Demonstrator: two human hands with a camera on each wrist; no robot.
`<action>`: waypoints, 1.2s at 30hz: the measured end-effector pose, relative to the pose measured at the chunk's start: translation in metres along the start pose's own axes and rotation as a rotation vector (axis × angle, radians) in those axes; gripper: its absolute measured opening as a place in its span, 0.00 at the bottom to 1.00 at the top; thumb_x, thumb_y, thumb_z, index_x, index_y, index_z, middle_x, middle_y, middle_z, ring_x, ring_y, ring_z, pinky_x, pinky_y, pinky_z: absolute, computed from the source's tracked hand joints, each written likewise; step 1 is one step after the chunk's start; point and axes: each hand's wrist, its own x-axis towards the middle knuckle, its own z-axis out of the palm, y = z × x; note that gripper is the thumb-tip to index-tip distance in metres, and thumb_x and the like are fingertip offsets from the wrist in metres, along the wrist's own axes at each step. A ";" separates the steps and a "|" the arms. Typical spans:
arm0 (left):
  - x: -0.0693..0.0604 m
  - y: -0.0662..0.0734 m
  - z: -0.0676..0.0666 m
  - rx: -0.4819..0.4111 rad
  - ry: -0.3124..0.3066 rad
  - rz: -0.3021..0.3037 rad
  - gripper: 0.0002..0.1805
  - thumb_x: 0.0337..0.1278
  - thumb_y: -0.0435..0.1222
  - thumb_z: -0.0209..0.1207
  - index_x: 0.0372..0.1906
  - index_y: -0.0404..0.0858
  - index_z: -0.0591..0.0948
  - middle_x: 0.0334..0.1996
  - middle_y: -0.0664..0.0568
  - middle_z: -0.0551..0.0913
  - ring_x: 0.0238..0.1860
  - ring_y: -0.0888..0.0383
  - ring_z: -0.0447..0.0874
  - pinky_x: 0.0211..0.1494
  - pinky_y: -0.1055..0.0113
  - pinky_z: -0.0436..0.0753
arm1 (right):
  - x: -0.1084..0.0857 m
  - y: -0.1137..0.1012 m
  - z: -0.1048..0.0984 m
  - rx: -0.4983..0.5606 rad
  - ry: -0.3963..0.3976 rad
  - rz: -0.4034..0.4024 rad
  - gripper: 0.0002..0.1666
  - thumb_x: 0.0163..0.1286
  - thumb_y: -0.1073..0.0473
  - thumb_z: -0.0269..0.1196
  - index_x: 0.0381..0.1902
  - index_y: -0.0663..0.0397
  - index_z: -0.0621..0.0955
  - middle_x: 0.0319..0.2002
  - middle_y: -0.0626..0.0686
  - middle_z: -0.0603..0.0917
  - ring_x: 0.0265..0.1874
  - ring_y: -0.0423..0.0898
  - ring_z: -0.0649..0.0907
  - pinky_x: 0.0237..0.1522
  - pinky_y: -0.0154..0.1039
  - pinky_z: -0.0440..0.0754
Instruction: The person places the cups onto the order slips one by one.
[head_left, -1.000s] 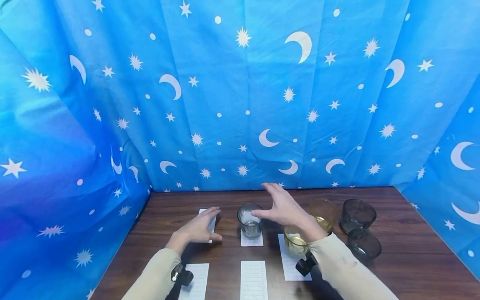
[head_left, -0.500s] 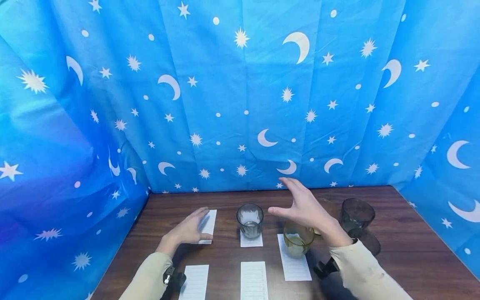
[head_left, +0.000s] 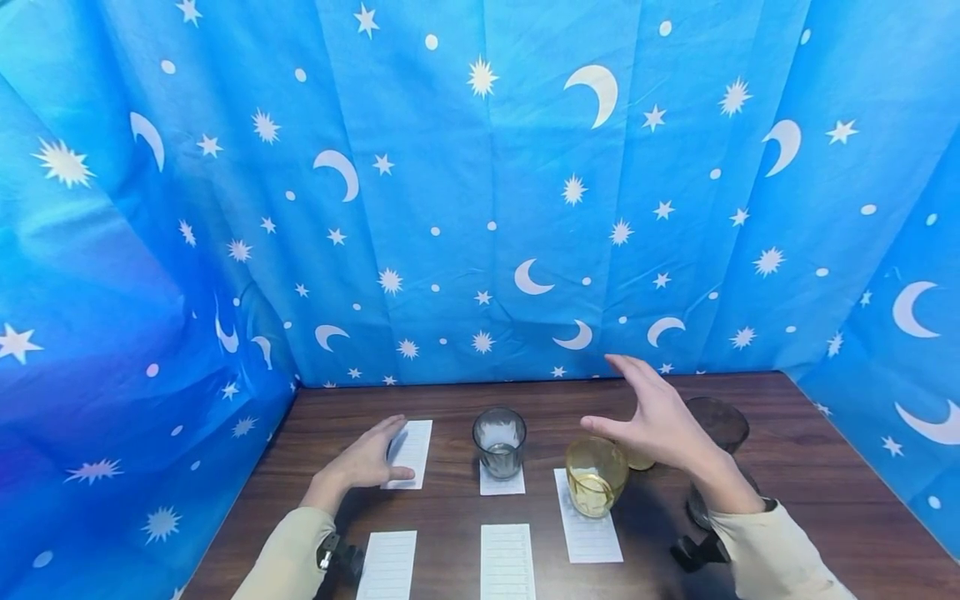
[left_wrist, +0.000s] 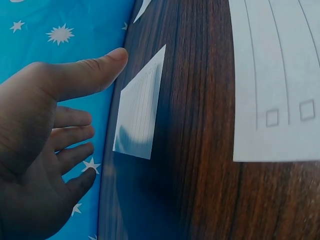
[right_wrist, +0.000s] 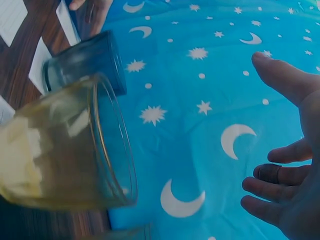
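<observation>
My right hand (head_left: 656,421) hovers with fingers spread and nothing in its grasp, above and right of an amber glass (head_left: 596,479) that stands on a printed paper slip (head_left: 592,537). In the right wrist view that amber glass (right_wrist: 55,150) looms at the left, apart from the fingers. A grey glass (head_left: 499,442) stands upright on another paper slip (head_left: 502,485), between the two hands. My left hand (head_left: 360,462), empty with thumb and fingers apart, is over the left side of the table near a paper slip (head_left: 411,454); the left wrist view shows its fingers (left_wrist: 87,77) clear of the slip.
Behind the right hand, a second amber glass (head_left: 637,457) is mostly hidden. Two dark glasses stand at the right, one farther back (head_left: 720,421). More paper slips lie along the front, one left (head_left: 388,567) and one central (head_left: 506,562). A blue star-print curtain (head_left: 480,208) rises behind the wooden table.
My right hand has moved right, from beside the grey glass to past the front amber glass. The left hand has drifted left, uncovering more of its paper slip. The glasses stay put.
</observation>
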 end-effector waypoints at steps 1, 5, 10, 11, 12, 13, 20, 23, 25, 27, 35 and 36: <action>-0.001 0.000 0.000 -0.004 0.001 0.002 0.52 0.44 0.49 0.73 0.72 0.30 0.63 0.73 0.39 0.61 0.74 0.42 0.58 0.74 0.47 0.62 | -0.002 0.002 -0.002 0.004 0.002 0.006 0.59 0.51 0.32 0.71 0.71 0.58 0.64 0.69 0.64 0.67 0.67 0.64 0.67 0.62 0.66 0.69; -0.001 -0.003 -0.001 0.002 -0.006 0.014 0.52 0.44 0.49 0.73 0.72 0.31 0.63 0.73 0.39 0.61 0.74 0.42 0.59 0.74 0.47 0.62 | -0.010 0.012 -0.010 -0.003 0.022 0.019 0.59 0.51 0.33 0.72 0.71 0.58 0.65 0.68 0.64 0.68 0.66 0.65 0.68 0.60 0.67 0.69; -0.001 -0.006 0.000 -0.002 -0.022 0.009 0.52 0.43 0.50 0.73 0.72 0.32 0.64 0.74 0.40 0.61 0.74 0.42 0.58 0.73 0.46 0.62 | -0.022 0.025 -0.021 -0.026 0.075 0.012 0.57 0.50 0.36 0.74 0.70 0.59 0.66 0.66 0.66 0.69 0.63 0.66 0.71 0.56 0.67 0.71; -0.001 -0.006 0.001 -0.003 -0.025 0.008 0.52 0.43 0.50 0.73 0.72 0.32 0.64 0.74 0.40 0.61 0.74 0.41 0.58 0.73 0.46 0.62 | -0.024 0.027 -0.023 -0.026 0.082 0.013 0.56 0.50 0.37 0.74 0.70 0.59 0.66 0.66 0.66 0.69 0.64 0.66 0.70 0.57 0.68 0.70; -0.001 -0.006 0.001 -0.007 -0.028 0.007 0.52 0.43 0.49 0.73 0.72 0.32 0.64 0.74 0.40 0.60 0.74 0.41 0.58 0.73 0.46 0.62 | -0.026 0.029 -0.025 -0.025 0.088 0.013 0.56 0.50 0.37 0.74 0.70 0.60 0.66 0.66 0.67 0.69 0.64 0.67 0.69 0.57 0.68 0.70; -0.001 -0.006 0.001 -0.005 -0.031 0.005 0.52 0.43 0.49 0.73 0.72 0.32 0.64 0.74 0.40 0.60 0.74 0.41 0.58 0.73 0.46 0.62 | -0.028 0.030 -0.026 -0.024 0.090 0.015 0.56 0.50 0.38 0.74 0.69 0.60 0.67 0.66 0.67 0.69 0.64 0.67 0.69 0.57 0.69 0.69; -0.001 -0.003 0.001 0.003 -0.038 -0.002 0.51 0.44 0.48 0.73 0.72 0.32 0.63 0.74 0.40 0.60 0.74 0.42 0.58 0.74 0.47 0.62 | -0.039 0.039 -0.033 -0.025 0.133 0.011 0.55 0.49 0.40 0.76 0.69 0.58 0.68 0.65 0.67 0.70 0.63 0.68 0.70 0.55 0.69 0.70; -0.002 -0.002 0.001 0.002 -0.038 0.005 0.51 0.44 0.48 0.73 0.72 0.31 0.64 0.74 0.39 0.60 0.74 0.42 0.58 0.74 0.47 0.62 | -0.042 0.043 -0.036 -0.024 0.144 0.011 0.55 0.49 0.41 0.76 0.69 0.58 0.67 0.64 0.67 0.70 0.62 0.69 0.70 0.53 0.70 0.69; -0.003 -0.002 0.001 -0.001 -0.040 0.008 0.51 0.44 0.48 0.73 0.72 0.31 0.63 0.74 0.39 0.60 0.74 0.41 0.58 0.74 0.47 0.61 | -0.045 0.045 -0.038 -0.020 0.148 0.015 0.55 0.49 0.42 0.76 0.69 0.59 0.67 0.64 0.68 0.70 0.61 0.69 0.70 0.53 0.69 0.69; -0.003 -0.002 0.001 -0.005 -0.043 0.006 0.51 0.44 0.48 0.73 0.72 0.31 0.63 0.74 0.39 0.60 0.74 0.41 0.57 0.74 0.47 0.61 | -0.047 0.046 -0.039 -0.016 0.153 0.019 0.55 0.48 0.42 0.76 0.69 0.59 0.67 0.64 0.68 0.70 0.61 0.69 0.70 0.53 0.69 0.69; -0.003 -0.002 0.003 0.002 -0.049 -0.009 0.52 0.44 0.49 0.73 0.72 0.31 0.63 0.73 0.39 0.60 0.74 0.41 0.58 0.74 0.46 0.62 | -0.056 0.054 -0.043 -0.009 0.169 0.028 0.57 0.47 0.44 0.77 0.71 0.56 0.66 0.64 0.68 0.70 0.61 0.70 0.70 0.51 0.70 0.69; -0.003 -0.002 0.003 0.002 -0.051 -0.011 0.52 0.44 0.49 0.73 0.72 0.31 0.63 0.74 0.39 0.60 0.74 0.41 0.58 0.74 0.46 0.62 | -0.057 0.055 -0.043 -0.009 0.168 0.033 0.57 0.47 0.44 0.77 0.71 0.55 0.66 0.64 0.68 0.70 0.61 0.70 0.70 0.51 0.70 0.69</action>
